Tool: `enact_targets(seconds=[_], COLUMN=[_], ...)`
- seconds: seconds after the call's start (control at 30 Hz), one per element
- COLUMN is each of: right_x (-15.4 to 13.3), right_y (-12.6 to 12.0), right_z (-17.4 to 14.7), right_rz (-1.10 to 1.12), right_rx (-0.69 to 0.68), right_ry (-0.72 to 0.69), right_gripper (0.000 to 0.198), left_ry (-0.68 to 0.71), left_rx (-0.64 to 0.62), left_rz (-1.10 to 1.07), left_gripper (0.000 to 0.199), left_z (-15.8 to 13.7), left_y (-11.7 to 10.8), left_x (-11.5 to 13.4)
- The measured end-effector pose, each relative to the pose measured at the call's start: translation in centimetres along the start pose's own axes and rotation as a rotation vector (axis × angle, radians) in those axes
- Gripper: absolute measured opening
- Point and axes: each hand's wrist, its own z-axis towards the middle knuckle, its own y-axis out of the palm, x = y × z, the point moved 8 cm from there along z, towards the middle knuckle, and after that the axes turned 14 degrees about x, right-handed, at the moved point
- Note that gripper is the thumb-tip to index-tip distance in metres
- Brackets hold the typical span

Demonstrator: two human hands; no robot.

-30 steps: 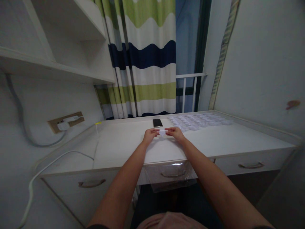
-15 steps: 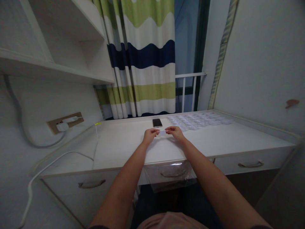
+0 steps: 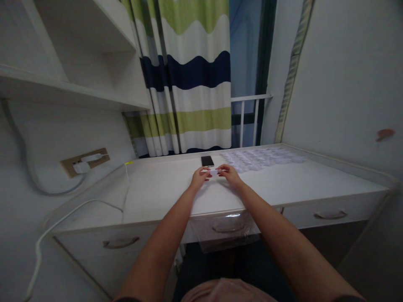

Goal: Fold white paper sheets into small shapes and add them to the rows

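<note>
Home bedroom or study nook; white desk (image 3: 163, 188) with drawers; striped curtain (image 3: 192, 75); wall shelves (image 3: 72, 90).

A dark phone (image 3: 207, 160) lies on the white desk (image 3: 157, 188) before a striped curtain (image 3: 192, 84).

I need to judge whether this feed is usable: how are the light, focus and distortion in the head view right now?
Head view: dim, flat light; the small white piece pinched between left hand and right hand is soft and shows no detail; wide-angle distortion bends the desk edges and shelf; a glare spot sits on the plastic over the middle drawer; the phone reads as a dark slab.
</note>
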Motion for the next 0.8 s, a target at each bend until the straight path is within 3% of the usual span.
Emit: enact_targets(seconds=[0.5,0.8], right_x=[-0.23,-0.85], right_y=[0.23,0.58], right_z=[-0.05,-0.6], right_rz=[-0.057,-0.212], right_rx=[-0.02,-0.09], right_ry=[-0.036,-0.055], right_gripper=[0.017,0.018], left_ry=[-0.109,-0.027], left_rx=[0.021,-0.024], left_rz=[-0.132,0.006], left_gripper=[0.028,0.032], left_z=[0.35,-0.05], left_y=[-0.45,0.21], left_x=[-0.8,-0.65])
